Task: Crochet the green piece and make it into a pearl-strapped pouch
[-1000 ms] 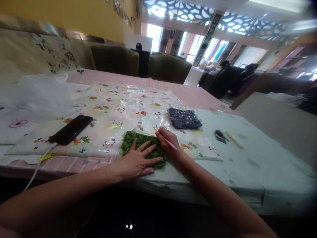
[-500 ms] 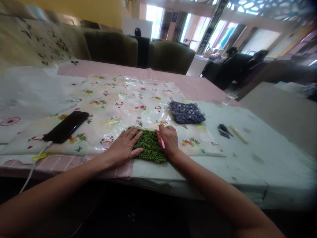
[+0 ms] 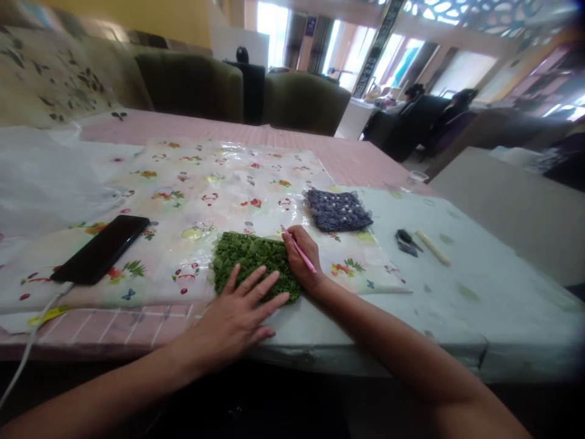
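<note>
Across the whole width before me stretches a long desk (image 3: 441, 299) under pale green and pink covers. Over its middle lies a glossy white plastic sheet (image 3: 228, 177) printed with fruit and flowers. My forearms slant inward from the near side and converge on a rectangular green crocheted piece (image 3: 249, 250), straight ahead by the sheet's near edge. Its long axis runs left to right, roughly along the desk's edge. Both arms reach it: my left grip (image 3: 240, 311) is spread, palm down, fingers pointing away and rightward over its near part; my right grip (image 3: 307, 246) is curled at its right end, fingers bent, wrist low. Beyond, to the right, sits a dark blue crocheted square with pearly beads (image 3: 340, 210), apart from my right knuckles; well to the left, a black flat phone (image 3: 103, 250) lies aslant. Slimmest of all, a pink rod (image 3: 305, 256) is pinched between my right thumb and fingers, slanting from far left to near right.
</note>
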Tool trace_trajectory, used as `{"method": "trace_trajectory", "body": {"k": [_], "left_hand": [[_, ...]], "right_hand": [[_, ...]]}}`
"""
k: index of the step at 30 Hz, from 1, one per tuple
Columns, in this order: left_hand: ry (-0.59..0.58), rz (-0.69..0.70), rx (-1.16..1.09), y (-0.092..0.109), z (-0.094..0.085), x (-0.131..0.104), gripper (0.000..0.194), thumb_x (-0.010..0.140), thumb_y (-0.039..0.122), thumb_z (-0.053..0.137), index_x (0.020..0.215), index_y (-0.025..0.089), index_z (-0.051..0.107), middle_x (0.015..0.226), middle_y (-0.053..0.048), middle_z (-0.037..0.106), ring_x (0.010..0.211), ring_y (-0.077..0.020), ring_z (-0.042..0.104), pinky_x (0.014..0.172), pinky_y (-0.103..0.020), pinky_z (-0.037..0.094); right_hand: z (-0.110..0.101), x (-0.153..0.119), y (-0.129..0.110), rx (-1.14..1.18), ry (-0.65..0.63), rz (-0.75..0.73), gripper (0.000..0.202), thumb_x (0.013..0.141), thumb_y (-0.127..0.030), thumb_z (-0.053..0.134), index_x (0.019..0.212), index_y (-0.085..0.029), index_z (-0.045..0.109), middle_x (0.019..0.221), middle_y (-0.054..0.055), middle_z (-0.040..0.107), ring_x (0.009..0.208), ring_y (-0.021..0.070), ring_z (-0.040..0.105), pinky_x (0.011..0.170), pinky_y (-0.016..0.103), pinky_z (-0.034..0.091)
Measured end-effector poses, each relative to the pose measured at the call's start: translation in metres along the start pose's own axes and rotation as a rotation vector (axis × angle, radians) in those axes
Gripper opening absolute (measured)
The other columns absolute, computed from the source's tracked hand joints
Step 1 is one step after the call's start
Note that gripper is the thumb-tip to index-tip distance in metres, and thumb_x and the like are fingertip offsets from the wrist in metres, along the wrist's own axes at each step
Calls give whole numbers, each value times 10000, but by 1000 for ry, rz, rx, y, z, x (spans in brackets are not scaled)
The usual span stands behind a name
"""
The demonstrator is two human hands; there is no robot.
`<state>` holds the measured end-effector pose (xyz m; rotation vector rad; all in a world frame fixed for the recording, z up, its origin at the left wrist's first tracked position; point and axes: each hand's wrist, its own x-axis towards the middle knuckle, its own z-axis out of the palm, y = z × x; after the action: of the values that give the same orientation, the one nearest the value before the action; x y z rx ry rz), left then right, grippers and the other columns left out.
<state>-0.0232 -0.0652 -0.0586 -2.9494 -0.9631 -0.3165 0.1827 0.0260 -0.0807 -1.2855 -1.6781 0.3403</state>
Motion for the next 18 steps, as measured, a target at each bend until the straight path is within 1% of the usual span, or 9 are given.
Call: {"method": "trace_trajectory", "body": {"k": [2,5,7,9,11,13,15,17,18], "left_hand": [[-60,-11,-4,11,10,8,547,977,532,404,1479,315,417,1574,-81,379,1473,-319,286,1199,-609,-22],[-100,-64,-43,19,15,18,595,976,574,347,1491,282,402,1569,-123,376,1475,-369,259,1155,-710,30],[-103,-89,-82,22,14,22,625,969,584,356,1506,265,377,1575,-146,358,1472,-403,244,1124,-757,58],[-104,-105,-133,23,10,23,632,964,579,380,1513,265,360,1587,-149,332,1474,-414,232,1113,-772,86],[-106,-97,-208,22,1,19,567,970,543,412,1476,290,414,1587,-123,344,1477,-395,242,1122,-755,130],[-73,-72,-308,17,-14,10,441,985,452,446,1390,291,513,1540,-90,435,1452,-333,332,1164,-680,184],[27,-74,-413,9,-32,-6,328,986,321,477,1289,268,590,1428,-60,569,1363,-234,479,1203,-535,256],[182,-158,-474,-6,-52,-28,300,964,227,509,1245,253,611,1301,-43,659,1248,-168,576,1166,-390,362],[273,-247,-471,-17,-61,-41,315,955,196,511,1249,256,607,1257,-39,679,1214,-158,595,1103,-335,432]], "right_hand": [[1,4,-5,-130,-41,-35,251,988,-349,406,777,-221,452,729,14,527,731,191,474,729,314,346],[1,4,-13,-297,-61,-53,259,995,-332,401,763,-224,442,704,21,540,745,209,475,767,335,341],[1,0,-15,-367,-43,-60,238,1001,-314,388,797,-219,468,746,39,567,780,223,484,777,340,348],[3,-4,-13,-451,-37,-89,227,1000,-296,387,819,-211,494,777,59,583,799,235,483,782,346,353],[4,-8,-9,-543,-45,-132,227,999,-285,396,821,-207,515,776,66,589,796,242,478,801,357,356],[4,-9,-4,-601,-52,-189,229,1000,-283,405,822,-206,526,761,63,587,787,241,479,833,365,359],[4,-9,1,-604,-50,-246,226,1005,-281,402,832,-204,526,753,58,581,772,234,481,846,365,368],[3,-8,4,-586,-46,-289,240,1010,-301,394,825,-206,514,730,50,564,740,229,472,813,358,377],[3,-7,6,-575,-43,-303,244,1011,-312,394,823,-207,509,721,47,556,731,230,469,795,356,379]]}}
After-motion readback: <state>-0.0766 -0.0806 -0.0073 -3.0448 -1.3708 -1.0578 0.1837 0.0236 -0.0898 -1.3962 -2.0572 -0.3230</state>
